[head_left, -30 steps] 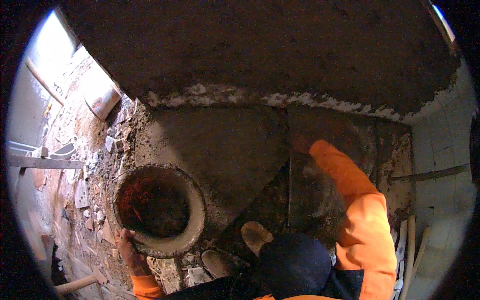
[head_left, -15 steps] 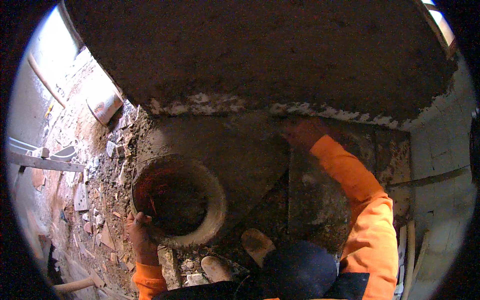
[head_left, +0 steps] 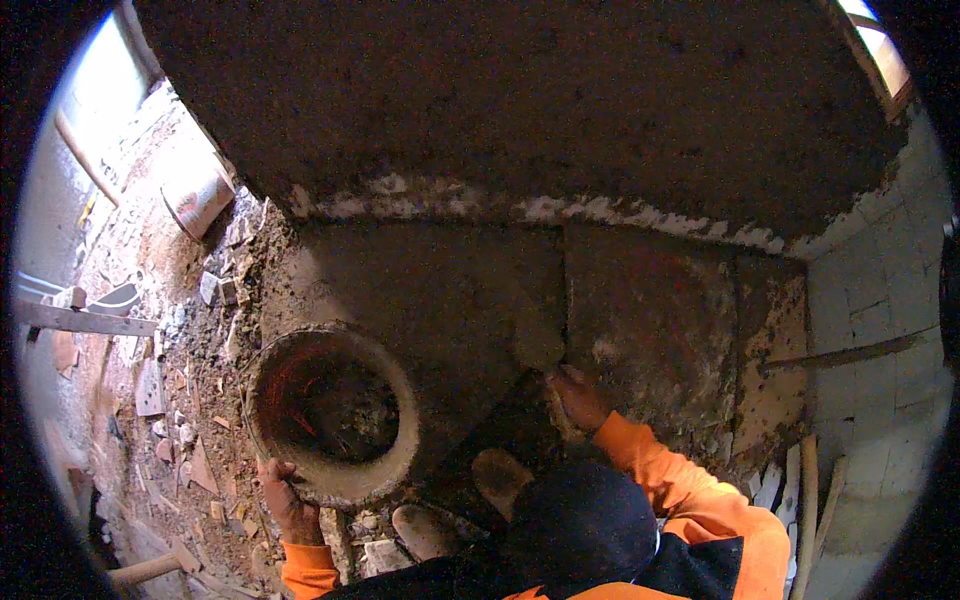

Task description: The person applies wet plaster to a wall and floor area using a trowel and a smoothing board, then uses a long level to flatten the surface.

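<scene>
My left hand (head_left: 288, 497) has its fingers closed over the near-left rim of a round bucket (head_left: 398, 460) with a pale, mortar-crusted lip. The bucket's dark inside holds some lumpy grey material. My right hand (head_left: 580, 397) is low over the floor, right of the bucket, with its fingers closed. A pale, narrow piece shows beside those fingers, but the dim light hides what it is. Smooth grey mortar (head_left: 440, 290) covers the floor between the bucket and the dark wall. Beyond my right hand lies a large square slab (head_left: 650, 330) with whitish smears.
A dark rough wall (head_left: 520, 110) rises in front, and a pale block wall (head_left: 870, 300) stands right. Rubble (head_left: 200, 465) litters the left floor, where another bucket (head_left: 200, 205) lies tipped. Wooden strips (head_left: 805, 510) lean at lower right. My shoes (head_left: 500, 480) are close to the bucket.
My right hand has come back from beside the wall toward my body, uncovering the slab. My left hand stays on the bucket rim, and more of the bucket's contents shows.
</scene>
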Available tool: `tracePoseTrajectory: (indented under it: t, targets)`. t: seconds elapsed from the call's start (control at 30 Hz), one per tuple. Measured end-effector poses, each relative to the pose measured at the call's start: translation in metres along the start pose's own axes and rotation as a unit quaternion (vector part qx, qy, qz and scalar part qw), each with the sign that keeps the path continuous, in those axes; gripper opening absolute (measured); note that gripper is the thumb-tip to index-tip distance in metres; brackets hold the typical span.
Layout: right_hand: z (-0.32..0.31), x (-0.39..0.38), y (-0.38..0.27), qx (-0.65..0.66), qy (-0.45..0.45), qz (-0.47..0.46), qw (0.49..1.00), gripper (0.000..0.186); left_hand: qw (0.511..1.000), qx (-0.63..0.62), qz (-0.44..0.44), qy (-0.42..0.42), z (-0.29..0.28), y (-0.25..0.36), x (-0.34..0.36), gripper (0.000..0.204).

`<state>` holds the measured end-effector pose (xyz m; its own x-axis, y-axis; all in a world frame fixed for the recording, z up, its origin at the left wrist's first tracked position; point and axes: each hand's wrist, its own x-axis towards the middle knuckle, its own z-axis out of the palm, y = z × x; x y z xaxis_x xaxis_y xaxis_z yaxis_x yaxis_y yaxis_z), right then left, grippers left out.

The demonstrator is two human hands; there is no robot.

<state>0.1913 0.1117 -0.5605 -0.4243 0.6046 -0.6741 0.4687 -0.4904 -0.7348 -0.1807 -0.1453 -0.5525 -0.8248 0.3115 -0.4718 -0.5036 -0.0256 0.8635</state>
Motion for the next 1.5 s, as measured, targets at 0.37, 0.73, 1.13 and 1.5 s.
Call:
tracePoseTrajectory:
  t: [0.37,0.73,1.13,1.5]
  targets:
    - [0.019,0.194,0.004,0.005,0.386,-0.225,0.895,0.043,0.997,0.072,-0.001,-0.001,-0.020,-0.014,0.012,0.005]
    - [0.014,0.097,-0.031,-0.500,0.182,-0.042,0.846,0.049,0.994,0.060,0.085,-0.031,-0.004,-0.008,0.003,0.009]
    - [0.010,0.027,-0.030,-0.659,-0.019,-0.173,0.732,0.049,0.988,0.033,0.089,0.119,-0.096,0.003,0.004,0.018]
    - [-0.052,0.241,-0.107,-0.633,0.093,-0.251,0.727,0.042,0.992,-0.003,0.069,0.106,-0.079,0.012,-0.016,0.027]
